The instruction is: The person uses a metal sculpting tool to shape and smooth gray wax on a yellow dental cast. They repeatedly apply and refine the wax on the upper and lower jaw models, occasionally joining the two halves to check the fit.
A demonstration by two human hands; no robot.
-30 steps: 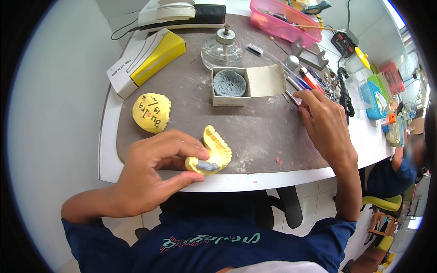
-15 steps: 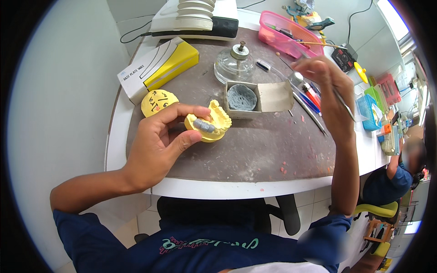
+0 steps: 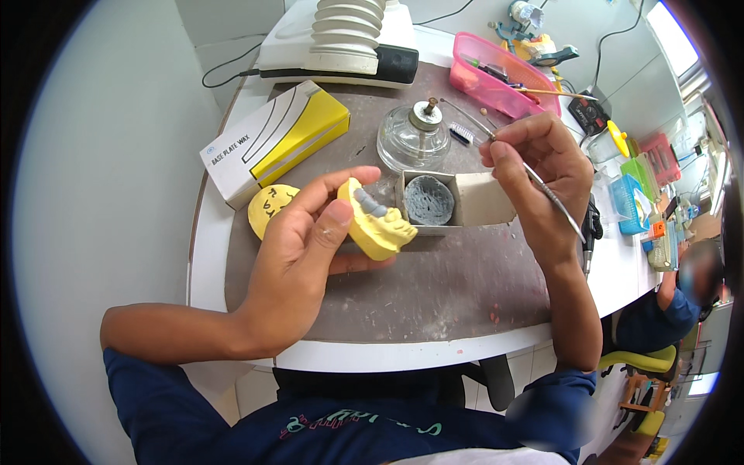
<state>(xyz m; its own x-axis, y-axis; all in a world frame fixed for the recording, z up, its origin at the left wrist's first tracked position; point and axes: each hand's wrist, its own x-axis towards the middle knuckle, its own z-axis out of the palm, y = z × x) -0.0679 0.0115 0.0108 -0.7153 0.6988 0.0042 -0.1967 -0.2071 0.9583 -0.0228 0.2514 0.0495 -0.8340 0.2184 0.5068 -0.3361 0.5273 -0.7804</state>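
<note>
My left hand (image 3: 291, 271) grips a yellow plaster dental cast (image 3: 377, 232), tilted, between thumb and fingers. Grey wax (image 3: 370, 204) covers several of its teeth. In my right hand (image 3: 546, 186), a thin metal wax carver (image 3: 563, 211) is pinched, its bent far end close to the metal wick holder of a glass spirit lamp (image 3: 411, 147). No flame can be made out. Between the hands lies an open small cardboard box (image 3: 484, 198) with a round block of dark grey wax (image 3: 428, 201) in it. Another yellow plaster piece (image 3: 269, 208) is partly hidden behind my left hand.
A white and yellow wax carton (image 3: 279, 143) lies at the left. Behind stand a white device with a ribbed hose (image 3: 345, 35) and a pink basket (image 3: 496, 77) of tools. A small brush (image 3: 461, 135) lies beside the lamp. Another person (image 3: 659, 310) sits at far right.
My left hand has turned the cast to a steeper tilt. My right hand has lowered slightly and turned, bringing the carver's far end beside the lamp's top. The view has shifted a little.
</note>
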